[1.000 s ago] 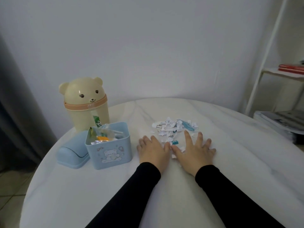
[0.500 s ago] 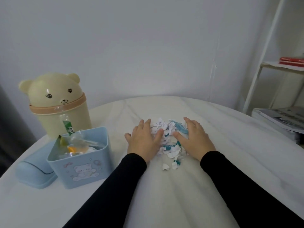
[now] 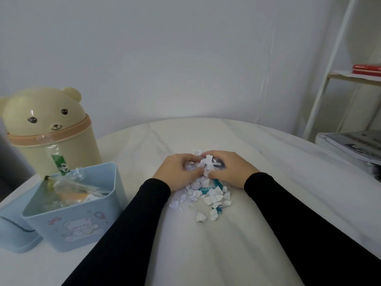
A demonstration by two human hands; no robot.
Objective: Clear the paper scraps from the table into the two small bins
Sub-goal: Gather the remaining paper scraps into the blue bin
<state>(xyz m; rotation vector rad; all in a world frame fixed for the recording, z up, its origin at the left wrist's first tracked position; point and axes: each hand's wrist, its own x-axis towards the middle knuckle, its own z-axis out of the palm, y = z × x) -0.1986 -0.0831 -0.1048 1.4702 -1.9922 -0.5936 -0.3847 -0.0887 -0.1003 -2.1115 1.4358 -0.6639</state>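
A heap of white and teal paper scraps (image 3: 208, 195) lies in the middle of the round white table (image 3: 206, 244). My left hand (image 3: 177, 172) and my right hand (image 3: 231, 169) are cupped together over the far part of the heap, fingers curled round a bunch of scraps held between them. More scraps lie loose just in front of my wrists. At the left stands an open light-blue bin (image 3: 74, 207) with a bear print, holding plastic wrappers. Behind it is a cream bear-shaped bin (image 3: 49, 131) with its domed lid on.
The blue bin's lid (image 3: 14, 232) lies on the table at the far left. A stack of magazines (image 3: 350, 147) sits at the right past the table's edge, below a white shelf (image 3: 354, 76) with a red book.
My hands went from lying flat in front of the heap to reaching round it, then closed together and curled over the scraps. The view has moved closer and lower.
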